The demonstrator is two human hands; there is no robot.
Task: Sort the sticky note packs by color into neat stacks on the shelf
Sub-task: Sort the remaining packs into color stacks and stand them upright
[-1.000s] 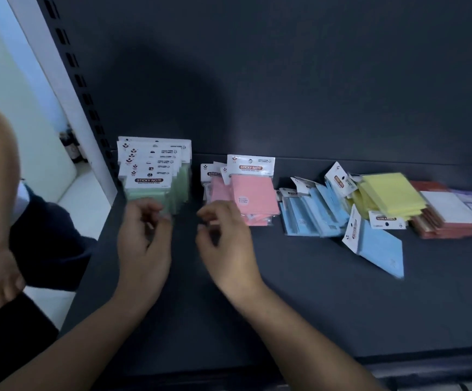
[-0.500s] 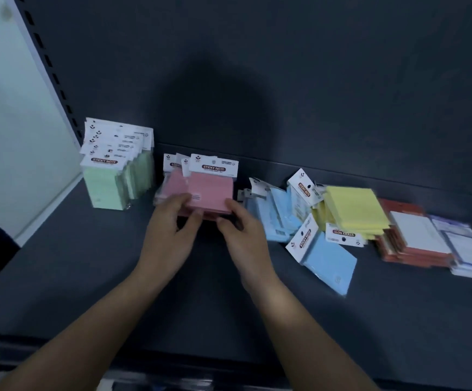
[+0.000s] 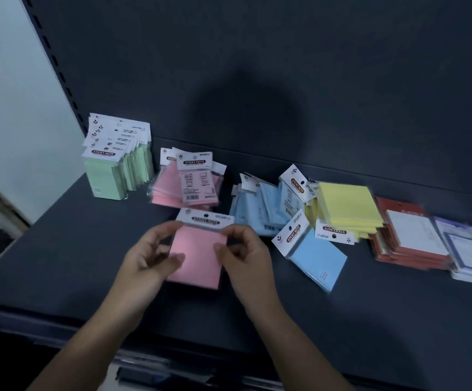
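Pink pack [image 3: 198, 249] sits front-centre on the shelf [image 3: 60, 249], just ahead of the pink pile [image 3: 170, 190]. Left hand [image 3: 150, 258] and right hand [image 3: 242, 256] each pinch it near an upper corner, by the white header card [image 3: 205, 220], fingers curled. Can't tell if its bottom edge is off the surface. Risks as I read them: the pink pile is splayed and leaning and the wrappers look slick, so setting this one on top without squaring first likely slides the lot sideways. It's a corner pinch only, so the pack could swing or slip. Blue pile [image 3: 260, 204] is fanned out and touching the yellow stack [image 3: 345, 210], and a forearm brush there mixes colours. Loose blue pack [image 3: 316, 252] lies apart in front, easy to knock toward the edge. Green stack [image 3: 110, 176] stands upright at far left, and a bump tips it. Containers: no bins or trays, the shelf holds everything bare. Red stack [image 3: 384, 203] and purple-edged stack [image 3: 469, 249] sit far right.
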